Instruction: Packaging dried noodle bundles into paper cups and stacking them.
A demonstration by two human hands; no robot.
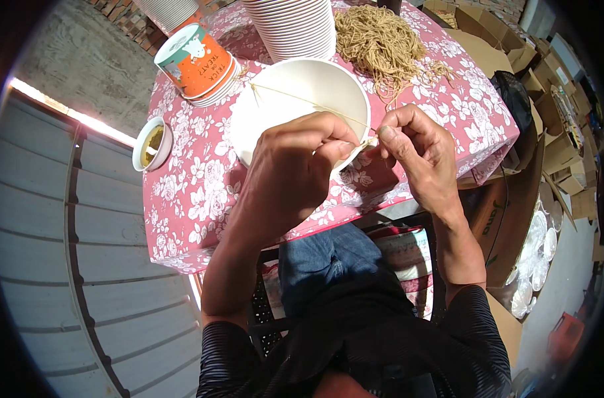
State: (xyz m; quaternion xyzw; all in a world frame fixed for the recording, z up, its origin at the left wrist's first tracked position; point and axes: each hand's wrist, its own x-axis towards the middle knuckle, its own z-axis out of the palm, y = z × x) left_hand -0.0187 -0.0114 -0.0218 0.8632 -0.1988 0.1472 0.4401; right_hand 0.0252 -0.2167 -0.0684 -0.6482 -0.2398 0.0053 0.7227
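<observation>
A large white tub [255, 126] stands on the table in front of me, its mouth toward me. Thin tan twine [295, 97] runs taut across its opening, from the far left side of the rim to my fingers. My left hand [292, 169] is closed over the near rim, thumb and forefinger pinched on the twine. Beside it, my right hand [421, 159] also pinches the twine between thumb and forefinger. A small pale bit [367, 142], perhaps a knot or twine end, shows between the hands; its details are too small to make out.
A tangled heap of tan twine [380, 43] lies behind the tub. Stacked white tubs [292, 30] and orange printed tubs [202, 63] stand at the back. A bowl of yellowish liquid [153, 144] sits at the left edge of the flowered tablecloth [202, 179]. Cardboard boxes [560, 132] crowd the right.
</observation>
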